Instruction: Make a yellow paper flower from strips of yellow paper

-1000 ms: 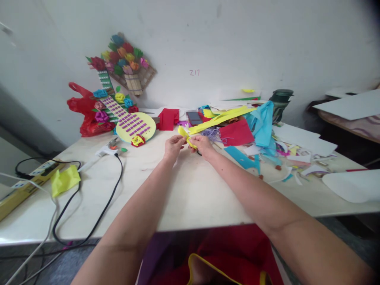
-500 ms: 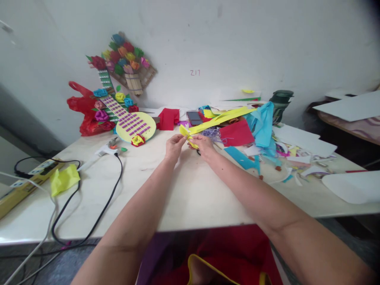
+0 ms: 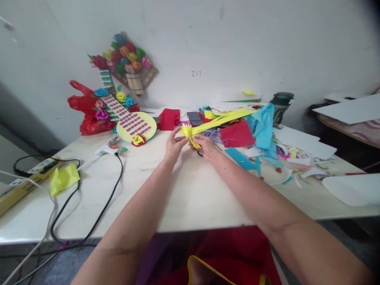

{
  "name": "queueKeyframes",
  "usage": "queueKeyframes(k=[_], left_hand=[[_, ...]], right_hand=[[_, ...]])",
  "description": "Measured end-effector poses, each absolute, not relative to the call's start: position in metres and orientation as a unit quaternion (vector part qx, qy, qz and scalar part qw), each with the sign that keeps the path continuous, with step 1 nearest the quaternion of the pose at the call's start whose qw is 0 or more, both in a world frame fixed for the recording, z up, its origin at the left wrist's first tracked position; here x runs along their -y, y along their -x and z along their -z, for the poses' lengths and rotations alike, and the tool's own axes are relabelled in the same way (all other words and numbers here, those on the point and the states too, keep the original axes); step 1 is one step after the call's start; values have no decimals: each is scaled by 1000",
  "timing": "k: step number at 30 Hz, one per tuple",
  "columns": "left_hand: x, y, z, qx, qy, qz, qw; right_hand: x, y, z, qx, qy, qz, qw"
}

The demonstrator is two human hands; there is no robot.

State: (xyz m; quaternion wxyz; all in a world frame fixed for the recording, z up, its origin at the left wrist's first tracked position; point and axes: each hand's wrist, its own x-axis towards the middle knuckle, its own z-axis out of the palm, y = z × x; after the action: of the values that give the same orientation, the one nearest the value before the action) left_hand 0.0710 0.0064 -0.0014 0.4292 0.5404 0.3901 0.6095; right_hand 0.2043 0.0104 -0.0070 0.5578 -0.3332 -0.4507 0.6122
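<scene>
A yellow crepe-paper flower [image 3: 187, 130] with pointed, flared petals stands upright over the middle of the table. Its gathered yellow lower end is pinched in the fingers of my right hand [image 3: 204, 144]. My left hand [image 3: 175, 145] is at the flower's left side, its index finger lifted away from the petals. The left fingertips come close to the flower's base; whether they touch it I cannot make out. Behind my right hand, a long yellow paper strip [image 3: 225, 119] slants up to the right across other craft paper.
At the left stand a banjo-shaped craft [image 3: 138, 126] with paper flowers, a glue gun [image 3: 107, 149] with a black cord, and a power strip [image 3: 28, 184]. To the right are red paper [image 3: 238, 133], blue crepe paper [image 3: 263, 126], paper scraps and a dark green bottle [image 3: 280, 107].
My left fingers have come off the yellow paper and spread, so its petals now show flared open. My right hand keeps its pinch at the base.
</scene>
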Motion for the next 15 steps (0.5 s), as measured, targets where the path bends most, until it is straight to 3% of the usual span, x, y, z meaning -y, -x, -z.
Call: queueKeyframes(k=[7, 15], left_hand=[[-14, -58, 2, -372, -495, -656, 431], [-23, -48, 6, -355, -524, -605, 484]], right_hand=[[-12, -209, 3, 437, 303, -647, 546], [-12, -212, 4, 430, 284, -700, 495]])
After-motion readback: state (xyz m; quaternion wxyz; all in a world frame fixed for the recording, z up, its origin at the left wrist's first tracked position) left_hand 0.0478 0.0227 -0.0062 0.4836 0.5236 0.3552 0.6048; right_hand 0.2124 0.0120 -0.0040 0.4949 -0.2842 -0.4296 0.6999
